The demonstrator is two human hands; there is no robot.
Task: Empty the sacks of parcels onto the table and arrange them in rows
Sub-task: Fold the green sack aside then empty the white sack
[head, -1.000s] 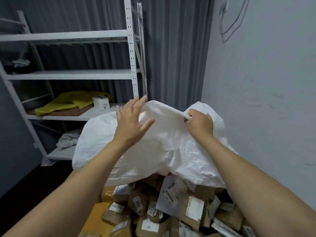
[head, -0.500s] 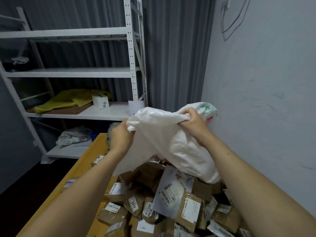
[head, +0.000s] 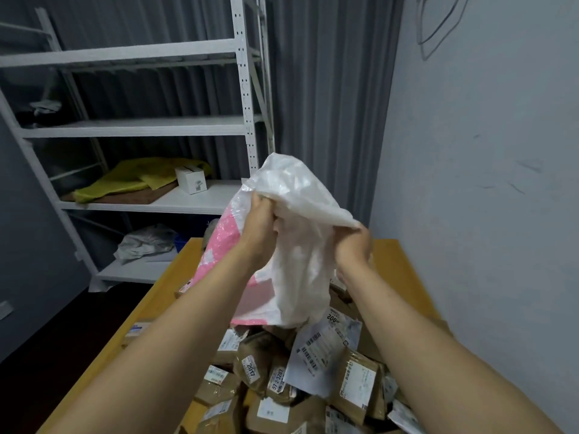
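A white rack stands at ten o'clock. Dead ahead, the left hand and right hand each clutch bunched folds of the white-and-pink sack, held above parcels heaped at six o'clock on the yellow table.

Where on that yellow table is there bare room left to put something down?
The table is bare at its far end, between the sack and the wall, and along its left edge beside the parcel heap. The middle and near right are crowded.
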